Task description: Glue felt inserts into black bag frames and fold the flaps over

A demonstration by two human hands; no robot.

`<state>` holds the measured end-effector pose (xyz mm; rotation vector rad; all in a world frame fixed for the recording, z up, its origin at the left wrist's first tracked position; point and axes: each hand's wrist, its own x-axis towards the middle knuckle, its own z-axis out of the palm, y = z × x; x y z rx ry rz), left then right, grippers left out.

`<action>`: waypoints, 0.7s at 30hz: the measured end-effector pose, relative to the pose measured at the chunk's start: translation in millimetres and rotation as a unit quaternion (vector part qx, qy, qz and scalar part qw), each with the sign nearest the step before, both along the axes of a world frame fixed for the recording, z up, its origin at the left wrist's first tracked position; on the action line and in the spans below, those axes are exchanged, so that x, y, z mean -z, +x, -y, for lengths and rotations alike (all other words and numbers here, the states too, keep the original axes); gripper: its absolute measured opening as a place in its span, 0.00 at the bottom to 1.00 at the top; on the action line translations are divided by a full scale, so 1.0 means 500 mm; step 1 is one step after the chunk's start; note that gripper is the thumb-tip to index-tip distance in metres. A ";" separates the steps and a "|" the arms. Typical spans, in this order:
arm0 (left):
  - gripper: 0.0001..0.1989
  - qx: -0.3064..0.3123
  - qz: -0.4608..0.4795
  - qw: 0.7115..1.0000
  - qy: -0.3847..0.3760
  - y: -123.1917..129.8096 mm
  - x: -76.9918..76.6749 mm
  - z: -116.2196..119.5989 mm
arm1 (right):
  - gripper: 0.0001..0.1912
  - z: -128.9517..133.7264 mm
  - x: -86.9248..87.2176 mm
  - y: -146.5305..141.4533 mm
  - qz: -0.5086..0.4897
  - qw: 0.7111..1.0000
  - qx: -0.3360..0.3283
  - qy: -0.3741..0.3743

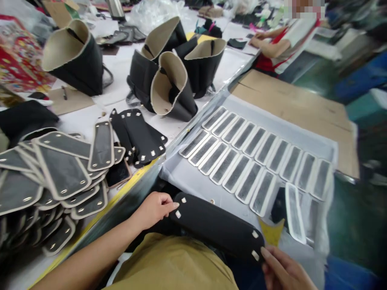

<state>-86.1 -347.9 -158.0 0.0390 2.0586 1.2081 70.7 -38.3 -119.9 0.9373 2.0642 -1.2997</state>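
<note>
A long black panel with rounded ends and small whitish metal tabs at both ends is held out over the lap. My left hand pinches its left end between thumb and fingers. At the lower right, my right hand grips the other end, thumb on top. Rows of dark strips with white borders lie on the pale surface just beyond the panel. One bordered strip sits tilted near a yellow piece.
Grey panels with light edging are heaped at left, beside black tabbed panels. Black open-topped bags stand on the white table. Flat cardboard lies at right. Another person's arm shows at upper right.
</note>
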 end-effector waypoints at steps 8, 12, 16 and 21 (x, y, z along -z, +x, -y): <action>0.26 0.014 0.081 0.996 -0.034 0.005 0.037 0.000 | 0.20 -0.006 0.022 0.012 -0.043 0.995 0.094 -0.010; 0.27 -0.012 0.107 0.994 -0.028 0.010 0.040 -0.001 | 0.18 -0.008 0.027 0.023 -0.064 0.991 0.112 -0.027; 0.28 -0.046 0.124 0.990 -0.043 0.019 0.044 0.001 | 0.17 -0.010 0.029 0.025 -0.081 0.988 0.126 -0.018; 0.26 -0.058 0.123 0.990 -0.044 0.020 0.057 0.004 | 0.16 -0.015 0.038 0.024 -0.074 0.990 0.122 -0.008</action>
